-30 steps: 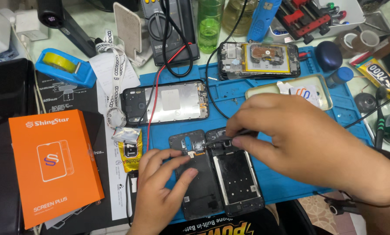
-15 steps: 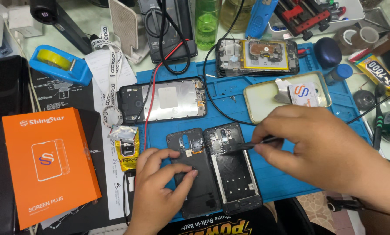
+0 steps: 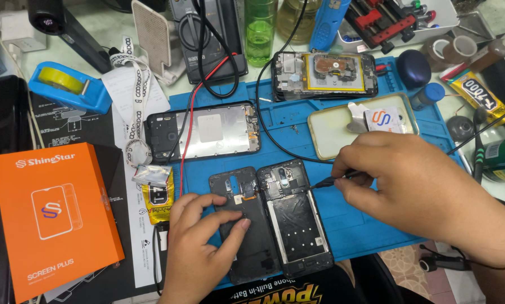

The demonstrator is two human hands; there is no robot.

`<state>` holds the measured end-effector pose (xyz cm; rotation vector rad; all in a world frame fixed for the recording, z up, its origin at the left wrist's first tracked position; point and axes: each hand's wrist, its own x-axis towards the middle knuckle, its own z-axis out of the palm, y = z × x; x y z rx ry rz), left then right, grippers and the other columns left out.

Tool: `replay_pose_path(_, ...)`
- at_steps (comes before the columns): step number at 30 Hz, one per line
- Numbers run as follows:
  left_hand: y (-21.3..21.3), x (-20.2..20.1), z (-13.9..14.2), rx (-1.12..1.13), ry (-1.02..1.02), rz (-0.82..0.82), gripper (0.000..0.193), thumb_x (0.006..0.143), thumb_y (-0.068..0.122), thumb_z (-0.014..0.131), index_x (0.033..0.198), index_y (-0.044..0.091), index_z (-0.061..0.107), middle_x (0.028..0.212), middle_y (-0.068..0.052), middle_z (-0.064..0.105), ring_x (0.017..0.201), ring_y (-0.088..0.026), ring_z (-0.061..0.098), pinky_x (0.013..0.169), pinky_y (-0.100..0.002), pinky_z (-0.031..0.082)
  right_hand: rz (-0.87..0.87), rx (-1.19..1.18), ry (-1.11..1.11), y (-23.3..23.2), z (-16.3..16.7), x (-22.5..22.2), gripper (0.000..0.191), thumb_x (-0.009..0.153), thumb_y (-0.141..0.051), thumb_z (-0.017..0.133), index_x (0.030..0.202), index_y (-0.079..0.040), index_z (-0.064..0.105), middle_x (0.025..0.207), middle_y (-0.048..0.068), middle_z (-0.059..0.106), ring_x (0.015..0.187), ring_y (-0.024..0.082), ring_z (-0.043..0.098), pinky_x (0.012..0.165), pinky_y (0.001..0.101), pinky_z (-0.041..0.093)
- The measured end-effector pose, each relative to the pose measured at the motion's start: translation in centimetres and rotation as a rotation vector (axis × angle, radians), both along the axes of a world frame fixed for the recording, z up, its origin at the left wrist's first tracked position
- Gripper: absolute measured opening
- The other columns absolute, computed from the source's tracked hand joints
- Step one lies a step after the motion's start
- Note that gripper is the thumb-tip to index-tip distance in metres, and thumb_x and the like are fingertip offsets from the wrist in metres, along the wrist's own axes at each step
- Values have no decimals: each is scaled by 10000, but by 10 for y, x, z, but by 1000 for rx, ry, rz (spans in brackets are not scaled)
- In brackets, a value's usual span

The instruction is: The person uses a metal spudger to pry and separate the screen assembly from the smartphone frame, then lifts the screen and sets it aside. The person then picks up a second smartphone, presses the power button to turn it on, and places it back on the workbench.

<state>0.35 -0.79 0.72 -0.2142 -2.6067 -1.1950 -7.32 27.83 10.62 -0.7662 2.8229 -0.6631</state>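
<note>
left hand [image 3: 199,247] presses flat, fingers spread, on the black phone back cover [image 3: 244,225] to steady it on the blue silicone mat [image 3: 348,225]; right hand [image 3: 427,191] pinches a thin black tool [image 3: 334,180] tipped toward the adjoining black phone frame [image 3: 295,219].

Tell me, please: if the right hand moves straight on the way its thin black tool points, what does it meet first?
The right hand points its thin black tool to the picture's left. First in that line is probably the open phone frame, at its upper right edge; the tip seems almost there, though depth is unclear.
</note>
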Motion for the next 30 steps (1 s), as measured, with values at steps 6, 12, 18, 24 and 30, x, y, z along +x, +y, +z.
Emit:
replay_pose_path(6,0,0,-1,-7,-14,-13,199,702,192,875,858,88,809,1062,-76,681,1129,-291,559,938,-409,465,-24,137,27,-18,11,-1,138,767,-217,726,830,-95,711,766,99,656,725,336,670,604,441,529)
replay_pose_path(12,6,-1,0,-6,-32,12,207,696,197,875,856,84,809,1053,-71,686,1126,-282,565,950,-408,454,110,675,-57,-43,25,5,397,948,-531,604,882,-148,681,785,67,663,734,304,684,648,431,556)
replay_pose_path(18,10,0,-4,-47,-5,20,211,683,193,876,850,84,807,1038,-67,691,1101,-274,567,952,-414,446,444,312,295,-31,29,-14,228,607,-92,638,830,-94,684,741,75,673,734,322,698,620,443,555)
replay_pose_path(24,14,0,-8,-67,31,19,230,663,192,878,857,89,806,1038,-73,693,1106,-282,576,966,-414,439,363,258,163,-19,33,-5,263,689,-60,651,949,-89,681,836,127,671,804,353,681,671,465,536)
replay_pose_path(30,20,-2,-11,-112,82,18,255,640,208,883,854,100,795,1023,-58,696,1079,-280,594,963,-411,449,397,6,224,-12,45,2,372,713,-71,591,1078,-88,658,917,141,671,855,356,681,697,431,547)
